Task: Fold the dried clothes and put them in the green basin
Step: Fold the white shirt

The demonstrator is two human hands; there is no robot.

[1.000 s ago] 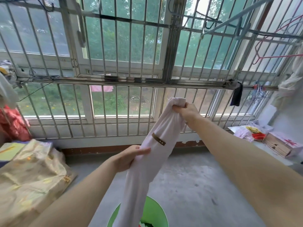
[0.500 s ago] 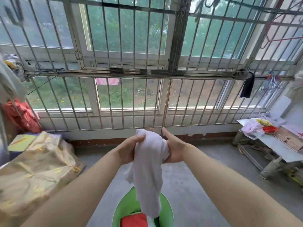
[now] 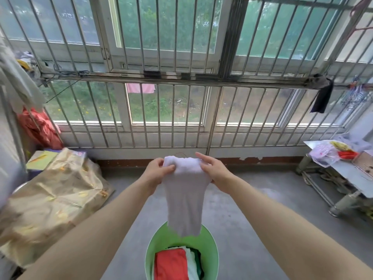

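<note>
As cloth (image 3: 185, 199) hangs, basin (image 3: 212, 257) holds clothes (image 3: 171, 265).

Grey concrete floor (image 3: 238, 229): green basin (image 3: 212, 257), gold bag (image 3: 50, 203) on it.

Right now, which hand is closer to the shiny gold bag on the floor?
Left. The left hand grips the white cloth on the side toward the gold bag; the right hand grips the cloth's other side, farther from the bag.

Barred windows (image 3: 171, 63) – daylight; grey concrete floor (image 3: 242, 229); metal table (image 3: 351, 174) right.
</note>
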